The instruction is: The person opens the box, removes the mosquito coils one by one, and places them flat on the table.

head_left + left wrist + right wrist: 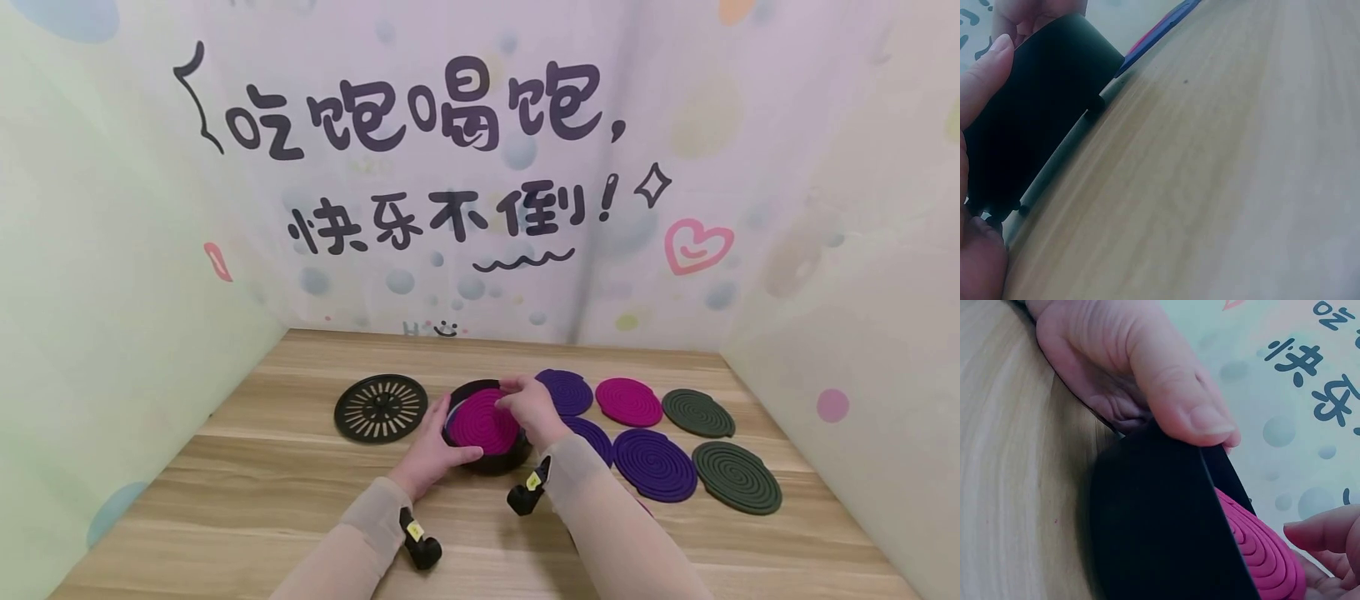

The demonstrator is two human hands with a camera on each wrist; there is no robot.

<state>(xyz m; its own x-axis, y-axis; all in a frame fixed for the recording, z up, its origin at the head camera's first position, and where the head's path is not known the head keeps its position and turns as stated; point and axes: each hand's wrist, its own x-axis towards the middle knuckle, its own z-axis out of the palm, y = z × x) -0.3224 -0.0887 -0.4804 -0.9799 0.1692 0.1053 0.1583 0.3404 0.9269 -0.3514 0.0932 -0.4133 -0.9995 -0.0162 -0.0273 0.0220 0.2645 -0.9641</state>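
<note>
A round black mosquito coil holder (pixel 491 465) stands on the table between both hands. My left hand (pixel 433 450) grips it from the left, with the thumb at its near rim. A magenta mosquito coil (pixel 483 425) lies in the mouth of the holder, at a slant in the right wrist view. At the coil's far right edge, my right hand (pixel 534 408) pinches it between thumb and fingers, which appear at the lower right of the right wrist view. A blue-purple edge shows below the coil on the left. The holder's inside is mostly hidden.
Left of the holder lies a black slotted lid (pixel 381 407). On the right are several coils: purple coils (pixel 655 464), a magenta coil (pixel 628 402) and green coils (pixel 737 477). My right forearm partly hides another magenta edge. A printed backdrop (pixel 450 292) borders the table.
</note>
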